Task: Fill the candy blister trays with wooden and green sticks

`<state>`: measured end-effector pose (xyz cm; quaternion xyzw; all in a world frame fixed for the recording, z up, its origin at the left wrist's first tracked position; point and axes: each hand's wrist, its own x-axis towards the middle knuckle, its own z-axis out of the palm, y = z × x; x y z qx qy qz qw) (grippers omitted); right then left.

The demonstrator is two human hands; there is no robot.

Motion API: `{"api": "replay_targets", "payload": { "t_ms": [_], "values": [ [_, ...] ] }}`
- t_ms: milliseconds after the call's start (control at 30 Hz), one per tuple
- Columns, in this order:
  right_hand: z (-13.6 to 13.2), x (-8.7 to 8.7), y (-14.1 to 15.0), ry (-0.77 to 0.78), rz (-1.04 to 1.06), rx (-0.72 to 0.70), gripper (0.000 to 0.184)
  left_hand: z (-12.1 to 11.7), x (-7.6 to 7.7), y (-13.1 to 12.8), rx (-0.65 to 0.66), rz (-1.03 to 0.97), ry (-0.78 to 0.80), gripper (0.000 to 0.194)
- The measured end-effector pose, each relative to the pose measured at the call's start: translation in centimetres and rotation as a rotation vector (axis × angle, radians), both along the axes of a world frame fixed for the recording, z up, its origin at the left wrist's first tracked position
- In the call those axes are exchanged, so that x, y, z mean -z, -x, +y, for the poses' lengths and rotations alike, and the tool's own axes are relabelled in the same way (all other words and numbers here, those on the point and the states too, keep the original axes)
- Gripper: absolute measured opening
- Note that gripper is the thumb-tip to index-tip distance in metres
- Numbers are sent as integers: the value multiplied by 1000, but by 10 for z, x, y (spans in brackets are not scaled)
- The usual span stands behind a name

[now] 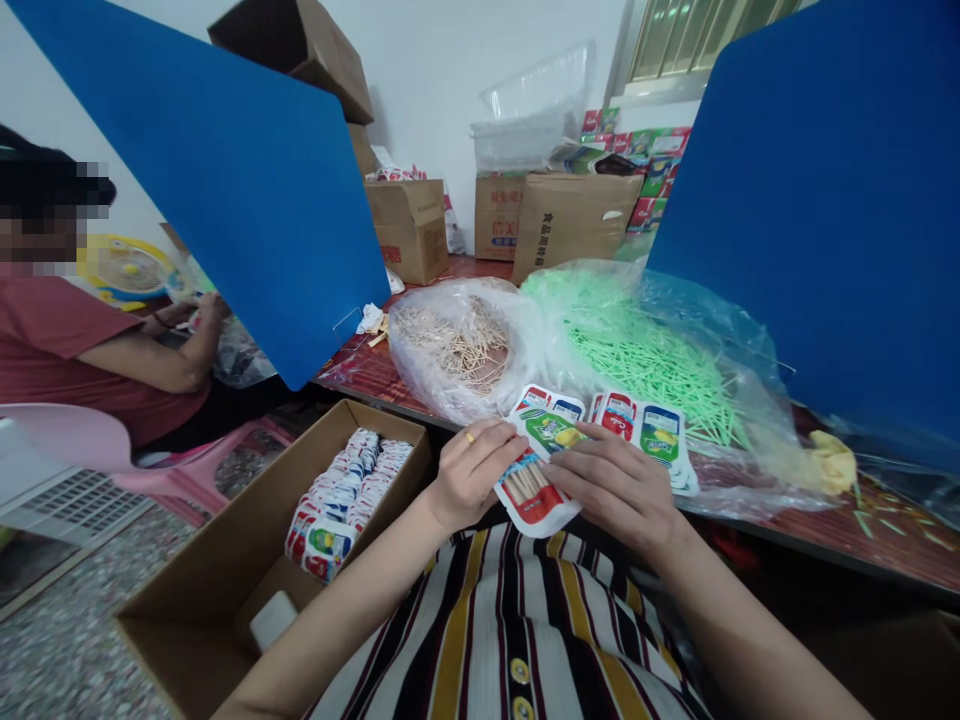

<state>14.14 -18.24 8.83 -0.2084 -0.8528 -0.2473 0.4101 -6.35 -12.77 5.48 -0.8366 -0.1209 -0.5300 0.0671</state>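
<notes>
My left hand (480,468) has its fingers closed on the left side of a small printed pack (541,508), red and green, with a row of beige sticks showing in its lower half. The fingers of my right hand (619,485) close over the pack's right side. It is held tilted in front of my striped shirt, at the table's edge. Just behind it lie similar red and blue packs (553,398), and a stack of packs (660,440) sits right of them. Beyond are a clear bag of beige sticks (480,350) and a bag of green sticks (652,350).
An open cardboard box (217,560) at my lower left holds rows of packs (349,490). Blue partitions (262,170) flank the table (375,375). Cartons (574,220) stand at the back. Left of the partition, a person (82,340) sits on a pink chair (82,430).
</notes>
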Motion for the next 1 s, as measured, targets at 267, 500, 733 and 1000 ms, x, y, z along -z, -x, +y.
{"api": "replay_targets", "payload": {
  "t_ms": [267,500,733,1000],
  "values": [
    [9,6,-11,13,-5,44,18,11,-6,-12,26,22,110,25],
    [21,6,-27,76,59,76,21,30,-1,-25,12,40,189,23],
    [39,13,-36,146,59,85,23,50,5,-34,21,78,157,27],
    [56,23,-44,221,40,110,18,75,7,-45,42,73,238,24]
  ]
}}
